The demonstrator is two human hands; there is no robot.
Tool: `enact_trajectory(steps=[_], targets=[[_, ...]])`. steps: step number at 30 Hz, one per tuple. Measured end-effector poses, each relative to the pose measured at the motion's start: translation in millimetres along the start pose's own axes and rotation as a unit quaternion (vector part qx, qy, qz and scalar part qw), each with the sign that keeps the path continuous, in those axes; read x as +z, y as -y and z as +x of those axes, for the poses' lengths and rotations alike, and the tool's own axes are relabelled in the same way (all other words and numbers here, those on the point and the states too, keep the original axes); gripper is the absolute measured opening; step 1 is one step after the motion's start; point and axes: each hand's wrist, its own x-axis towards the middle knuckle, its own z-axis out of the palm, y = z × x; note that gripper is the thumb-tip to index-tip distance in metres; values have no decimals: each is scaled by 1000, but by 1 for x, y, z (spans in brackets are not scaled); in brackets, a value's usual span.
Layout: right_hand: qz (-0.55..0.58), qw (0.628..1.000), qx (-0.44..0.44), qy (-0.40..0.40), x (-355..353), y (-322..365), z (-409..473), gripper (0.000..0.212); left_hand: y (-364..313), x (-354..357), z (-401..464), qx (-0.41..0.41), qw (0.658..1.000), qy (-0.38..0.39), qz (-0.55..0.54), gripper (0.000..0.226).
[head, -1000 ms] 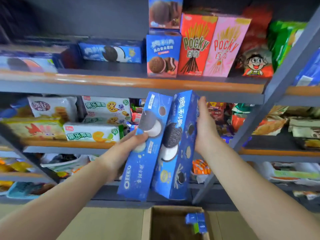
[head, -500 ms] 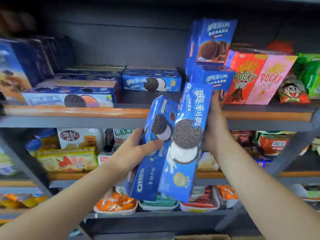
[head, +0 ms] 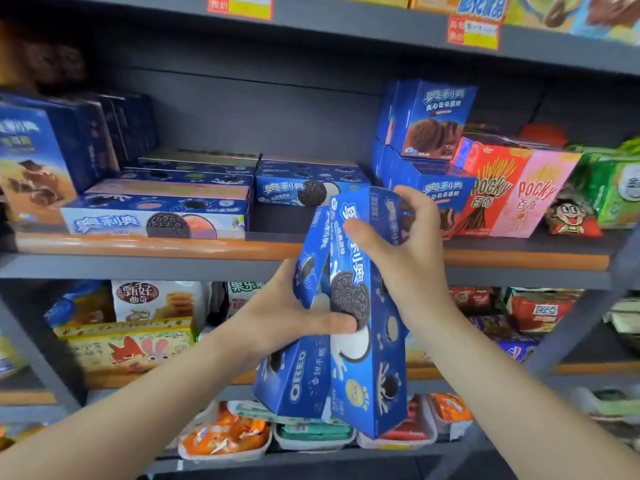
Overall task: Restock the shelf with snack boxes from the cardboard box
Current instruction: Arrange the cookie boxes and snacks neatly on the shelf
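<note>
Two long blue Oreo boxes stand on end side by side in front of the shelf. My left hand (head: 287, 317) grips the left Oreo box (head: 298, 379) at its middle, thumb reaching across onto the right one. My right hand (head: 405, 258) holds the upper part of the right Oreo box (head: 370, 375), thumb on its front and fingers curled over its top end. Behind them, the shelf (head: 173, 247) with the orange front strip carries more Oreo boxes (head: 156, 220) lying flat. The cardboard box is out of view.
A dark gap lies on the shelf between a flat Oreo box (head: 304, 188) and stacked blue cookie boxes (head: 429, 126). Red and pink Pocky boxes (head: 512, 195) stand to the right. Snack packs fill the lower shelf (head: 138, 341). Price tags (head: 474, 31) hang above.
Both hands have lifted the two boxes up to the level of the orange-edged shelf. My right hand slid from the box's side to its top end. The view tilted up; the cardboard box dropped out of sight.
</note>
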Motion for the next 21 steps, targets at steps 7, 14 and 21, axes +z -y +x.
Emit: enact_trajectory(steps=[7,14,21], targets=[[-163,975,-132,76,-4,34,23,62,-29,-14,7,0,998,-63,-21,58],[-219,941,-240,98,19,60,90,67,-76,-74,-10,67,983,-169,21,39],[-313,910,-157,221,76,33,160,58,-80,-110,-9,-4,976,-194,95,27]])
